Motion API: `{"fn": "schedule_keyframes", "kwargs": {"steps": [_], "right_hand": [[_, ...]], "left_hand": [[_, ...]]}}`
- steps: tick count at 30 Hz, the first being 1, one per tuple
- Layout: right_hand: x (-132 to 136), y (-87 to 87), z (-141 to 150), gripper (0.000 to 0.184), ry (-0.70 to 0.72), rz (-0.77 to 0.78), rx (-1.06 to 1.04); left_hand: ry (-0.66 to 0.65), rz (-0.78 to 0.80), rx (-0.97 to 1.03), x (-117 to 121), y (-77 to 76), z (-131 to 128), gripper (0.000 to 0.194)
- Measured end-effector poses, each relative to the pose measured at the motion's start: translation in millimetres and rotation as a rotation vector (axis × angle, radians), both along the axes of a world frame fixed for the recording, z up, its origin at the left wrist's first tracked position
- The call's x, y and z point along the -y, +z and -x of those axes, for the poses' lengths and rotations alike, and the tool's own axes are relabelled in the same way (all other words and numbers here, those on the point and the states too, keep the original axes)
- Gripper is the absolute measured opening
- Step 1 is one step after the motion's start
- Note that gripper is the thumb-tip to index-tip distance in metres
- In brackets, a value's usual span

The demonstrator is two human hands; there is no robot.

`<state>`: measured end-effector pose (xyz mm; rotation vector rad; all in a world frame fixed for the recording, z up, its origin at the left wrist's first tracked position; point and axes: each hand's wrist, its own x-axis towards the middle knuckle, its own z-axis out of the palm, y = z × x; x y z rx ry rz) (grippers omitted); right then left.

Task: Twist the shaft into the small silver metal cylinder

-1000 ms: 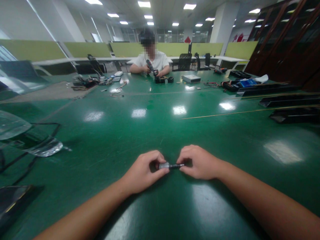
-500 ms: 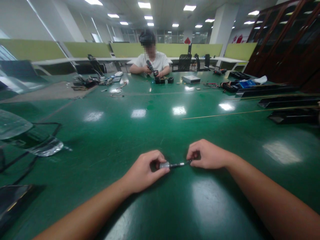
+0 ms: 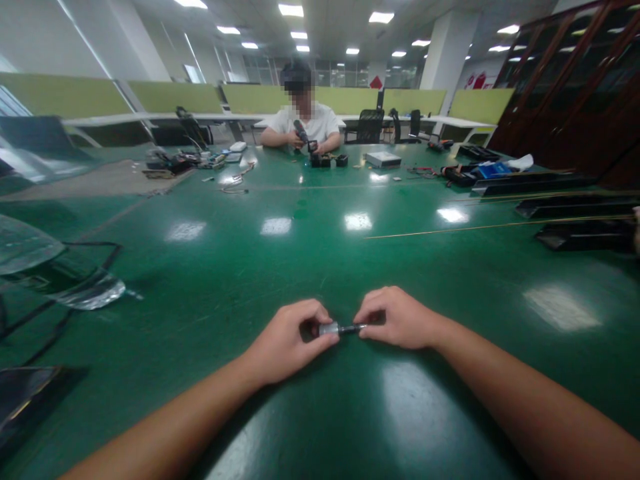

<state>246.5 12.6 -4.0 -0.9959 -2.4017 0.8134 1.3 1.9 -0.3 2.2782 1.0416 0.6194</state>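
Between the thumb and fingers of my left hand (image 3: 293,341) is a short silver cylinder (image 3: 329,329), lying level just above or on the green table. From its right end runs a thin dark rod (image 3: 348,329). My right hand (image 3: 400,318) is closed in a pinch at the rod's far end. Its fingertips cover the rod's shiny tip and most of a small dark, coil-like piece. Whether the piece sits around the tip or only against it I cannot tell.
At the left lies a clear plastic bottle (image 3: 65,273) near black cables, with a dark flat object (image 3: 27,393) below. Long black channels (image 3: 585,235) and a thin rod (image 3: 450,229) lie right. Across the table a person (image 3: 300,123) handles a dark tool near a grey box (image 3: 383,159).
My right hand has moved left along the rod, bringing the small dark piece to the tip, which it now covers. My left hand and the silver cylinder have stayed in place.
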Motion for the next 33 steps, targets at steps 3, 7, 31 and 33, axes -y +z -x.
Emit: {"fn": "schedule_keyframes", "kwargs": {"steps": [3,7,31,33], "right_hand": [[4,-8.4,18,0.014,-0.033,-0.112,-0.057],[7,-14.4,26,0.010,-0.062,-0.191,-0.047],[9,-11.8,17,0.011,-0.042,-0.191,-0.001],[9,-11.4,15,0.011,-0.043,-0.187,0.003]], "left_hand": [[0.004,-0.014,0.014,1,-0.2,1,0.014],[0.001,-0.016,0.042,-1,-0.9,2,0.013],[0.013,-0.003,-0.025,-1,1.1,1,0.014],[0.010,0.001,-0.021,-2,1.0,1,0.014]]}}
